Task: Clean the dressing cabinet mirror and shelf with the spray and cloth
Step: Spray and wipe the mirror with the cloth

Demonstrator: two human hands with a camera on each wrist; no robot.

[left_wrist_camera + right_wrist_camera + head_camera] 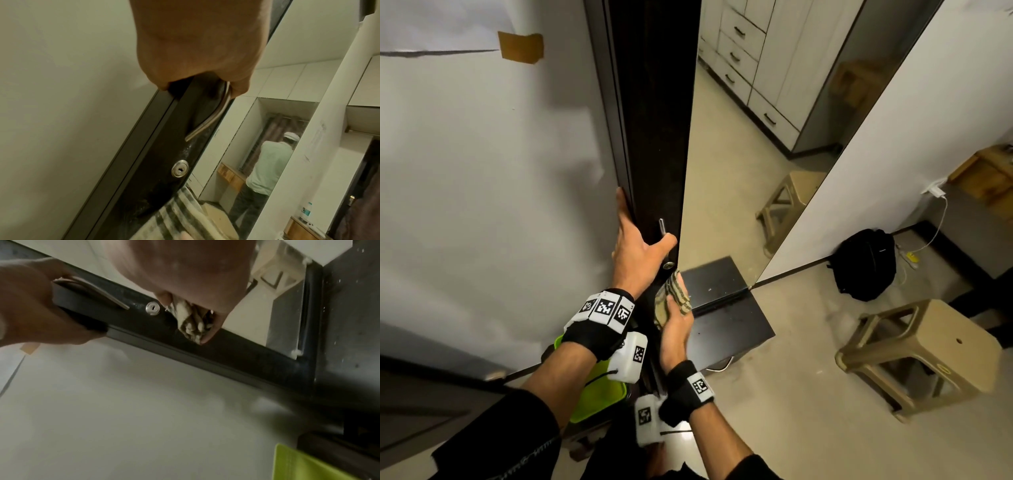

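Left hand (635,251) grips door handle (207,119); right hand (674,329) presses cloth (671,296); stool (921,359) nearby.

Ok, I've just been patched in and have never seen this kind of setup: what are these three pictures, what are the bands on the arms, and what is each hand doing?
No machine here: a person works bare-handed. The bands carry printed markers and small cameras. The big picture is from a head camera looking down; the other two look along each wrist.

The left hand grips the dark cabinet door at its edge, thumb by the metal handle, above the keyhole. The right hand holds a striped cloth against the door frame just below that keyhole. Beside the frame is the mirror, reflecting the room. Below it juts the dark shelf, speckled with dust. A lime-green container sits under the left arm; what it is cannot be told.
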